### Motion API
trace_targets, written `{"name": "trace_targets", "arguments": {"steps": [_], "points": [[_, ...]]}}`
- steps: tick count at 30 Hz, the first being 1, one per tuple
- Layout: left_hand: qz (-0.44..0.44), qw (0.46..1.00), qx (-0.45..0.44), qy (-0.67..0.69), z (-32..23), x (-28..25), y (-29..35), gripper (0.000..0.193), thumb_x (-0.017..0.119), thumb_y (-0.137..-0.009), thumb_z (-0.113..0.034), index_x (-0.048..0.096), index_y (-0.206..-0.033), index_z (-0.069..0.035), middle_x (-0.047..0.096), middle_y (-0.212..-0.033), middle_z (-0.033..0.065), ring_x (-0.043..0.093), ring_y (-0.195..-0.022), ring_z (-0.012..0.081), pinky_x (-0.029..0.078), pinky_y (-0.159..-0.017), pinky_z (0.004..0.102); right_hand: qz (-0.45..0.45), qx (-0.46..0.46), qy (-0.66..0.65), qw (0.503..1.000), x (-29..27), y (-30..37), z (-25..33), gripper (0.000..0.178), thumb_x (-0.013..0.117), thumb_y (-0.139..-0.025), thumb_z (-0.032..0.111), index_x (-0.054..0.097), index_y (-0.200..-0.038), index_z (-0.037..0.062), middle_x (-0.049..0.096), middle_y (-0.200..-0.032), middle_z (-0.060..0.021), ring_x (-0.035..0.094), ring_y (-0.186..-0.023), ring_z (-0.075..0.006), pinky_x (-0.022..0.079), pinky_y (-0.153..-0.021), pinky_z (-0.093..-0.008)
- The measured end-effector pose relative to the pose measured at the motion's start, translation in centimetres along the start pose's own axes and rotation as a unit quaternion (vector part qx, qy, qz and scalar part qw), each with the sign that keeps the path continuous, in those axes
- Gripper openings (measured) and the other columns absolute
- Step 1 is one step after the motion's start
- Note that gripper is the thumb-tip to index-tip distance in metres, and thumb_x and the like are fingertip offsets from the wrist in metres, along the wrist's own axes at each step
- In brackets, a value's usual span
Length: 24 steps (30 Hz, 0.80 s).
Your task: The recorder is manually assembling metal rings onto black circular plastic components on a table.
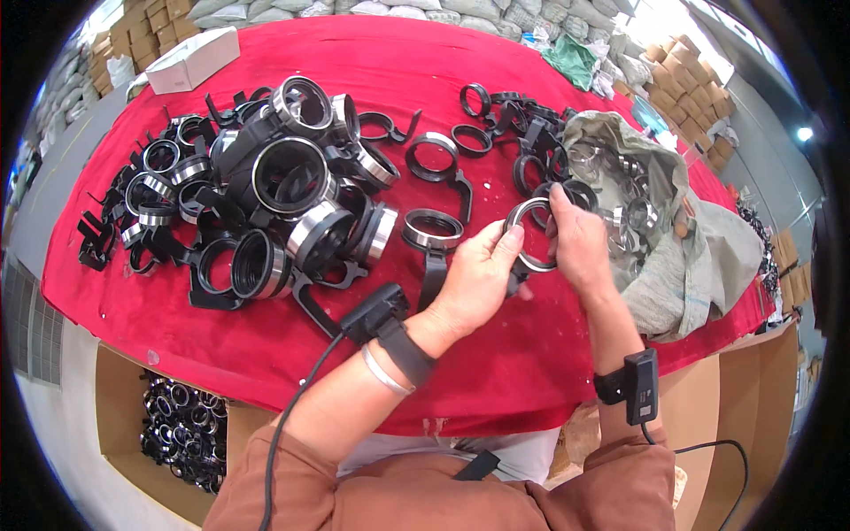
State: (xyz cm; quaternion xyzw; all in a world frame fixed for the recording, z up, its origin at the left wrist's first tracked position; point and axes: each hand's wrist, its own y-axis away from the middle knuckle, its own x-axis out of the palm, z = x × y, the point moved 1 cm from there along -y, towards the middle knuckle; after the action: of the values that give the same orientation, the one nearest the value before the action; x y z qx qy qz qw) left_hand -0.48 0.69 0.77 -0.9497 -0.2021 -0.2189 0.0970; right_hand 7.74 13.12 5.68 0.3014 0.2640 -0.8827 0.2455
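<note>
A red-covered table runs to its near edge just below the wrists; the bare cloth lies in front of the hands. The left hand and right hand together hold one silver metal ring with a black part beneath, above the cloth. Fingers of both hands pinch its rim. A large heap of black-and-silver rings lies to the left, too many to count. One grey sack lies to the right, one white box at the far left corner.

Bare red cloth lies open before both hands, hemmed left by a heap of black rings (piled high) and right by a grey sack
</note>
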Motion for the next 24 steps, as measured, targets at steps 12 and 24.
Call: {"name": "trace_targets", "arguments": {"steps": [12,24], "points": [[-0.223,0.920,0.234,-0.220,2.2,-0.2,-0.2,0.061,0.053,-0.088,-0.011,0.018,-0.135,0.007,0.030,-0.132,0.0257,0.032,-0.128,0.0344,0.031,-0.105,0.0407,0.213,0.183,-0.440,0.853,7.0,-13.6,9.0,0.053,0.041,-0.092,0.048,0.063,-0.084,0.0000,0.064,-0.078,-0.0161,0.063,-0.077,-0.0311,0.049,-0.068,-0.0431],[-0.178,0.963,0.087,-0.181,3.0,-0.6,-0.8,0.051,0.047,-0.094,-0.023,0.030,-0.132,0.006,0.042,-0.130,0.0242,0.042,-0.122,0.0293,0.033,-0.102,0.0367,0.030,-0.173,-0.037,0.984,4.9,-10.3,0.0,0.026,0.059,-0.086,0.023,0.061,-0.092,-0.0023,0.063,-0.081,-0.0123,0.062,-0.077,-0.0255,0.047,-0.069,-0.0365]]}}
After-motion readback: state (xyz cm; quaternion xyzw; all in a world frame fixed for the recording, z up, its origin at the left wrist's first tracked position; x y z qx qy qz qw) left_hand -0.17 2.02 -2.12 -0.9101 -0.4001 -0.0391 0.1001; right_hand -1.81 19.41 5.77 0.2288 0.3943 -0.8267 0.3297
